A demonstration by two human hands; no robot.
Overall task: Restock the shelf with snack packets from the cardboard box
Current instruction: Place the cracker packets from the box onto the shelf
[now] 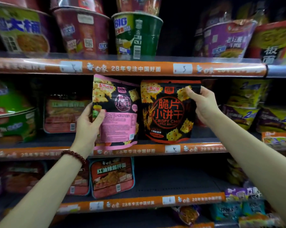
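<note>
Red packet (pixel 167 112): stood on middle shelf (pixel 155 151), right hand (pixel 203 106) grasping its 2 o'clock corner.
Pink packet (pixel 117 112): gripped by left hand (pixel 89 124), seemingly not yet shelved.
Box: unseen.

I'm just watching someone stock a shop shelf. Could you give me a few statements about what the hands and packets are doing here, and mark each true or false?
1. The left hand holds the pink packet. True.
2. The right hand is empty. False: it grips the upper right corner of the red packet.
3. The two packets are at the middle shelf. True.
4. The red packet lies flat on its face. False: it is upright, front facing out.
5. A bead bracelet is on the right wrist. False: it is on the left wrist.
</note>
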